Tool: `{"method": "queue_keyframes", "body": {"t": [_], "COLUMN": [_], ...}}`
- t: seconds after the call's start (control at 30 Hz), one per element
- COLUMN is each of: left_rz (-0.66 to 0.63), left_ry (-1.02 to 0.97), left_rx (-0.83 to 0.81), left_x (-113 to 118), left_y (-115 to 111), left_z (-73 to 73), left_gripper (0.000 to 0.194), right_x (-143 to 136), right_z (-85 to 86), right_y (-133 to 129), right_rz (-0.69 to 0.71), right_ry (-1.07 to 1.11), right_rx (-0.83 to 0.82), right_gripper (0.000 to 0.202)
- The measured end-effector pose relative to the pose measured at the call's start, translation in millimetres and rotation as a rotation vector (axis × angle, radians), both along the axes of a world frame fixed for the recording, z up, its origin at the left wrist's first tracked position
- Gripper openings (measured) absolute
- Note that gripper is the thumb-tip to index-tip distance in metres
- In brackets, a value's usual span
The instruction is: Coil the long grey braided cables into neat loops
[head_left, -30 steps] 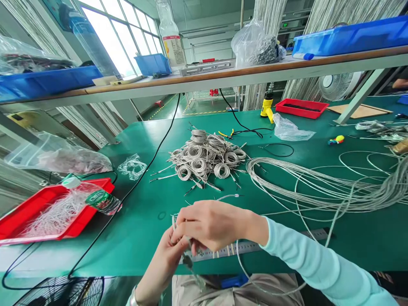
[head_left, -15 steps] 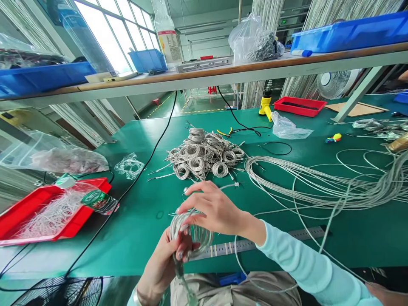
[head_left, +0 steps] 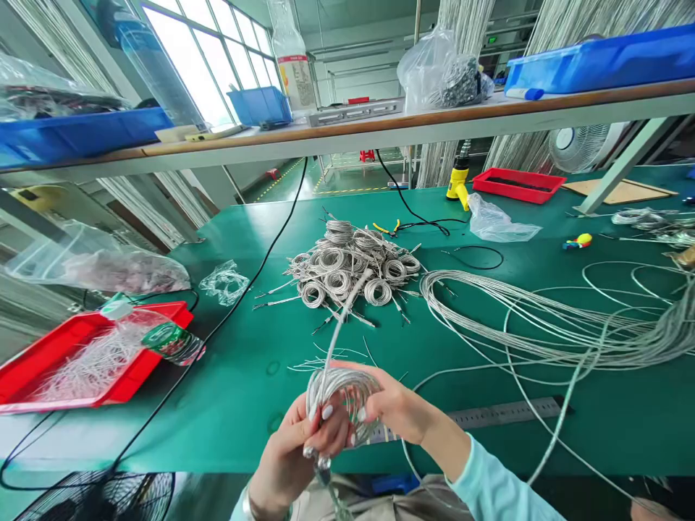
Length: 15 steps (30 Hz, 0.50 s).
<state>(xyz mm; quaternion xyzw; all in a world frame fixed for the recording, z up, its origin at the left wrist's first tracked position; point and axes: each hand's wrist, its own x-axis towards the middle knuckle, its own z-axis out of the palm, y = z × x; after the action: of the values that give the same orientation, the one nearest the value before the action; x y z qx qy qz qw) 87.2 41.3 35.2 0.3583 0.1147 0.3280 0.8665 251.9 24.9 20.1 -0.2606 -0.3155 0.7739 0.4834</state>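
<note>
pinched in the left hand (head_left: 296, 441) at its lower left, the cable coil (head_left: 337, 381) sits between both hands, the right hand (head_left: 402, 405) closed round its right side, near the heaped coils (head_left: 335, 258).

a workshop, shown by a green workbench (head_left: 233, 394) with coiled cables (head_left: 332, 258) heaped toward its far edge, a ruler (head_left: 504, 414) near its front edge, and wire bundles (head_left: 461, 18) hanging beyond.

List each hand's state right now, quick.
Left hand: closed, holding the cable coil.
Right hand: closed on the right side of the same coil, fingers partly hidden.
</note>
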Motion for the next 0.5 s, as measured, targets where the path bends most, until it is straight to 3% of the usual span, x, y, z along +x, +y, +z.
{"method": "queue_keyframes", "body": {"t": [0.1,0.23,0.4,0.5], "left_rz": [-0.008,-0.003,0.016,0.018], "left_ry": [-0.001,-0.002,-0.059,-0.061], "left_rx": [-0.007,-0.087,-0.213,-0.302], "left_x": [-0.2,-0.8,2.5,3.8], "left_y": [-0.1,0.2,1.2,2.1], "left_z": [-1.6,-3.3,-1.4,-0.1], "left_gripper": [0.018,0.016,0.015,0.017], "right_x": [-5.5,-11.4,-12.0,-13.7], "right_z": [-7.5,-12.4,-12.8,-10.8], "right_y": [2.1,-4.3,-8.6,-8.3], "right_rz": [-0.018,-0.154,-0.088,-0.138], "right_ry": [0.020,-0.152,-0.149,-0.192], "right_rx": [0.032,0.045,0.130,0.116], "right_gripper": [0.035,0.014,0.018,0.022]}}
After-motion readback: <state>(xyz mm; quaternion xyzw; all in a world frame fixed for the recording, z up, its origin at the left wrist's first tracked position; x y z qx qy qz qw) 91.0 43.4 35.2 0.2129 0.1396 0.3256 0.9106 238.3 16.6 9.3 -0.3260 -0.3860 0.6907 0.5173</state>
